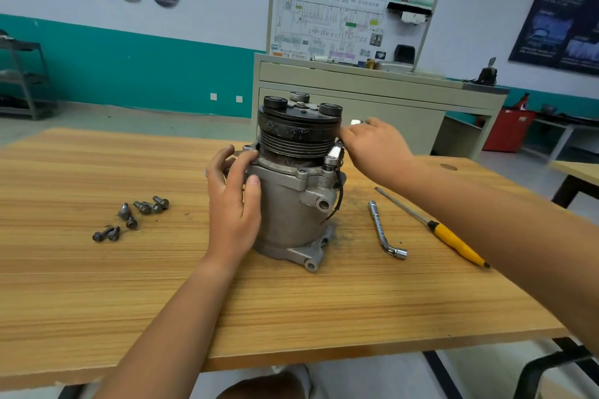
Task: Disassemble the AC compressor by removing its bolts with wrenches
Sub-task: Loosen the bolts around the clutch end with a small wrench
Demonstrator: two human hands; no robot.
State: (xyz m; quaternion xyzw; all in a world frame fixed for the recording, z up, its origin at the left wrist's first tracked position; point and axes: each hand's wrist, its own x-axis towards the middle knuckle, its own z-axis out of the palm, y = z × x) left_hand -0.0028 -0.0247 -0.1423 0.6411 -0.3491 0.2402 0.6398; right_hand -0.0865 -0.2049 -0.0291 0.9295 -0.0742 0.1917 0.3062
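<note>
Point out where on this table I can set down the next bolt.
Widest bare patch: the near strip of table, from the compressor to the front edge. Also bare: the near left, in front of the bolts, and the far left corner behind them. Crowded: right of the compressor, where the bent wrench and yellow-handled screwdriver lie.

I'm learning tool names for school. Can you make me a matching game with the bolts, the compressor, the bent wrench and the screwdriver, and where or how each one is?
1 bolts
2 compressor
3 bent wrench
4 screwdriver

A yellow handle
B upright; left hand grips it, right hand holds a shiny tool near its top
C loose on the table, left of the compressor
D lying between compressor and screwdriver

Pairs: 1-C, 2-B, 3-D, 4-A
</note>
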